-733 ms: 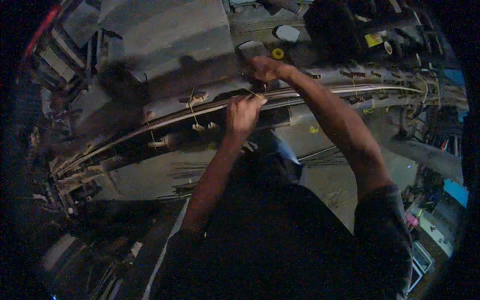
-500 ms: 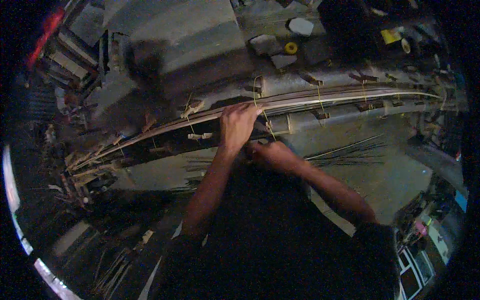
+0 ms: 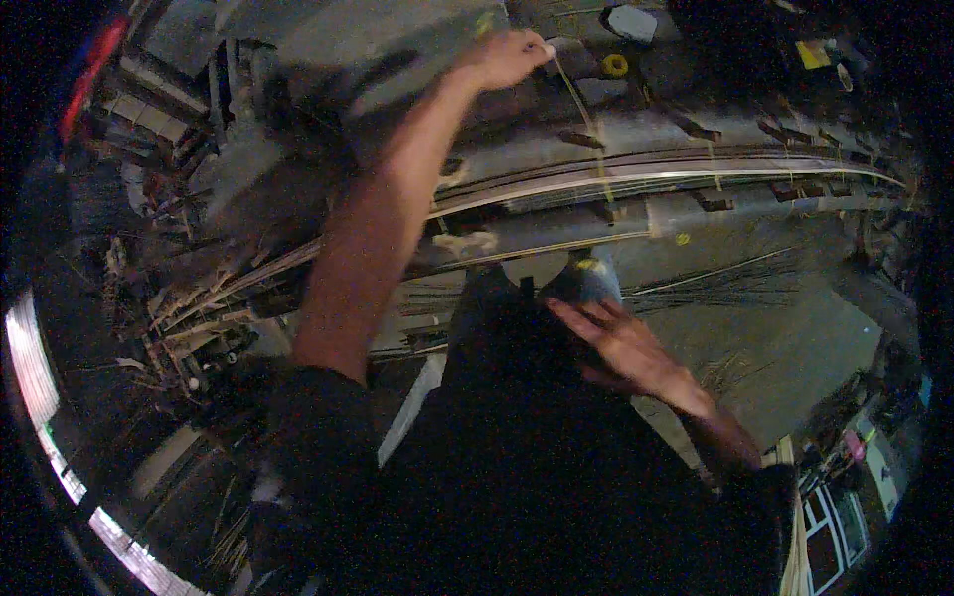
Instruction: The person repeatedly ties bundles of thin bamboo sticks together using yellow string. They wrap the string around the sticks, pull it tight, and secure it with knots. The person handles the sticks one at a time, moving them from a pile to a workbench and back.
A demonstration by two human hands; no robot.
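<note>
My left hand is raised beyond the far pipe, its fingers pinched on the end of a thin yellowish cord. That cord runs taut down to a bundle of long, thin pale strips, which crosses the view in a bow from left to right. My right hand is held low in front of my body, fingers stretched out and holding nothing visible; some blur softens it. A thick grey far pipe and a near pipe flank the bundle, with short pegs along them.
Beyond the pipes lie a yellow ring, a pale flat block and a yellow piece. Thin dark rods rest on the floor on the near side. More cords cross the bundle farther right. Dim clutter stands at the left.
My left hand has left the bundle and risen up and away, pulling the cord with it. My right hand has dropped back toward my body and spread its fingers. The view has shifted slightly.
</note>
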